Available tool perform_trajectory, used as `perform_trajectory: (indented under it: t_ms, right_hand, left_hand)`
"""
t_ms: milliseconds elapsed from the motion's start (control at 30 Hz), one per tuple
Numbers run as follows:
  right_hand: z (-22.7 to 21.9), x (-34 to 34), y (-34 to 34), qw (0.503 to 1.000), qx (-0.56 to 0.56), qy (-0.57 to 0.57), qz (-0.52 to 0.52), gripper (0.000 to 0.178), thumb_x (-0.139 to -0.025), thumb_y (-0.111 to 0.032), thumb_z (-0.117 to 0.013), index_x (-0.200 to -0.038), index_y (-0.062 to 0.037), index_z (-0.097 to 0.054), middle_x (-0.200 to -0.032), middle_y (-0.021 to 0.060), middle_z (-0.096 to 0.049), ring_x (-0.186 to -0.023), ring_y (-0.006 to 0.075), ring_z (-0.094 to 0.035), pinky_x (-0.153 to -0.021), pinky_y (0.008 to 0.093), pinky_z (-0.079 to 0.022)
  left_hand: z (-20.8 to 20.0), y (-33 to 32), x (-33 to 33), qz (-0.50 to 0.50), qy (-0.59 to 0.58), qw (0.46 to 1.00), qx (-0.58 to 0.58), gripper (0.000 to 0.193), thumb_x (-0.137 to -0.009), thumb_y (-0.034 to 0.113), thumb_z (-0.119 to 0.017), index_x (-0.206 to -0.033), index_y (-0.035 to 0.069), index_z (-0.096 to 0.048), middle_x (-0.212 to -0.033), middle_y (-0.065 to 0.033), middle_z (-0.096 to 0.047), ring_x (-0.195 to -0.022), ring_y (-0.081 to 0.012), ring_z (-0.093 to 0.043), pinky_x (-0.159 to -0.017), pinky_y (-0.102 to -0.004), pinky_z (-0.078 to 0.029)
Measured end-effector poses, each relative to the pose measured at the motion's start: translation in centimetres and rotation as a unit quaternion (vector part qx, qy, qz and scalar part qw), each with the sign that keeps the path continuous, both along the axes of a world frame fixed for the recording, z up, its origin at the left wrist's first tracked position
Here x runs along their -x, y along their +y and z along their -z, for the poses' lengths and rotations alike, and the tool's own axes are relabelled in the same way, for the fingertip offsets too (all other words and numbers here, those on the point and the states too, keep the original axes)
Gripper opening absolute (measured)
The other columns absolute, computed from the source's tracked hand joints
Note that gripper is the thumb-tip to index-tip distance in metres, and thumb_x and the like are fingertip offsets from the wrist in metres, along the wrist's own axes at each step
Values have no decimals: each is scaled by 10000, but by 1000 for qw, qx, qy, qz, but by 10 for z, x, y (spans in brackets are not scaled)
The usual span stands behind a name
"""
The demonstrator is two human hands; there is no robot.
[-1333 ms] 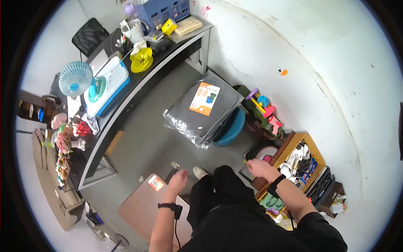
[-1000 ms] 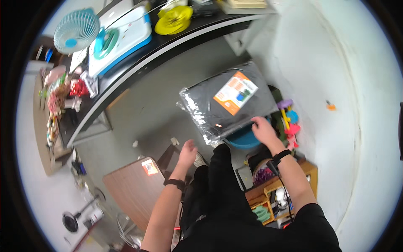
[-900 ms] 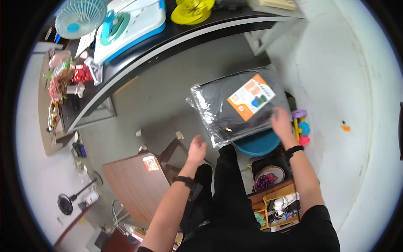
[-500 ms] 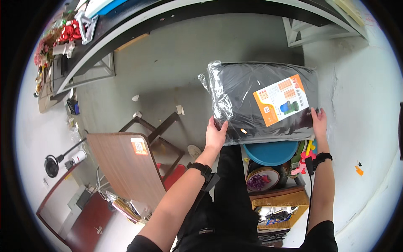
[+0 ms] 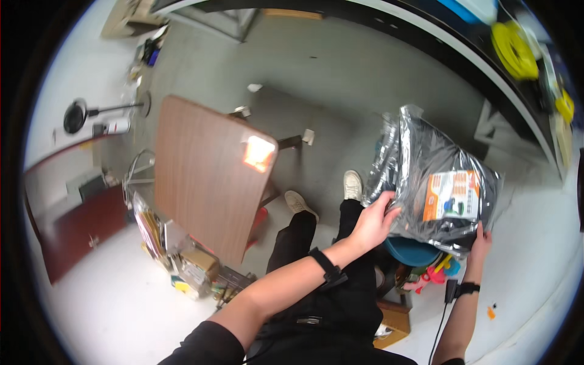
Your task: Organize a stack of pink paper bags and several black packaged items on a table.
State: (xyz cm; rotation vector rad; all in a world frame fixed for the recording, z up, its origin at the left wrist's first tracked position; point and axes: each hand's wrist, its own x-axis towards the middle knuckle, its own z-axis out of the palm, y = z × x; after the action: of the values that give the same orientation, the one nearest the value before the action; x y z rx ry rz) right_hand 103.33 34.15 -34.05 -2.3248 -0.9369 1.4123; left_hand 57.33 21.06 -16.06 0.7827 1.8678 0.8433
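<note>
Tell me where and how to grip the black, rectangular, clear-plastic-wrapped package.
Probably at both ends of its near edge, one hand each, from the wearer's side: the package is a broad slab, that edge lies closest, and the left hand and right hand grip there.

Ref.: film-wrapped blk pack (image 5: 423,159), 1 pc. On pack: L hand (image 5: 374,224) + R hand (image 5: 480,244), 2 total. Wearer side of pack: wrist straps (image 5: 328,267), 2; blue tub (image 5: 412,252), 1. L of pack: off-white shoes (image 5: 352,185), 2; wood-grain tabletop (image 5: 207,176), 1.
</note>
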Motion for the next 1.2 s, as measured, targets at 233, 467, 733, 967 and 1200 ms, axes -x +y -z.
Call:
perform_trajectory:
  t_ms: [233, 467, 733, 967, 1200]
  right_hand:
    - [-70, 171, -19, 979, -156, 95, -88, 512, -1052, -290, -823, -1312, 106, -630, -1239, 143, -737, -1097, 184, -684, -967, 341, -549]
    - [-77, 382, -11, 899, -191, 185, -348, 521, -1014, -191, -865, -1349, 104, -598, -1148, 101, -731, -1003, 143, -661, -880, 317, -544]
    - [-96, 550, -79, 823, -176, 287, -457, 444, -965, -106, -888, -1293, 81, -654, -1154, 128, -778, -1023, 165, -728, -901, 324, -584]
    - [-83, 603, -106, 752, -338, 86, -559, 589, -847, -347, -930, -1280, -9, -719, -1203, 222, -728, -1199, 422, -672, -1068, 516, -520]
    - [-58, 649, -118, 764, -353, 107, -530, 569, -885, -244, -911, -1344, 14, -696, -1287, 225, -711, -1268, 426, -649, -1129, 509, -498]
  left_hand:
    - [-65, -122, 56, -170, 4, 985, 13, 312, -1103, 138, -733, -1351, 19, -584, -1023, -91, -756, -946, -123, -725, -854, -329, -580]
    - [-60, -281, 42, -486, 74, 867, -82, 310, -1120, 79, -686, -1394, 20, -554, -1188, -43, -730, -1064, -97, -682, -964, -300, -558]
    - [-8, -367, 43, -639, 57, 762, -92, 411, -1095, 68, -718, -1456, 15, -529, -1350, -83, -690, -1245, -149, -647, -1097, -331, -510]
    - [86, -482, 96, -562, 95, 819, 76, 483, -1056, 52, -760, -1479, -59, -555, -1329, -170, -726, -1211, -210, -706, -1065, -350, -560]
    - [96, -502, 167, -525, 60, 849, -5, 458, -1123, 53, -642, -1540, -57, -490, -1465, -175, -661, -1298, -237, -666, -1135, -373, -511]
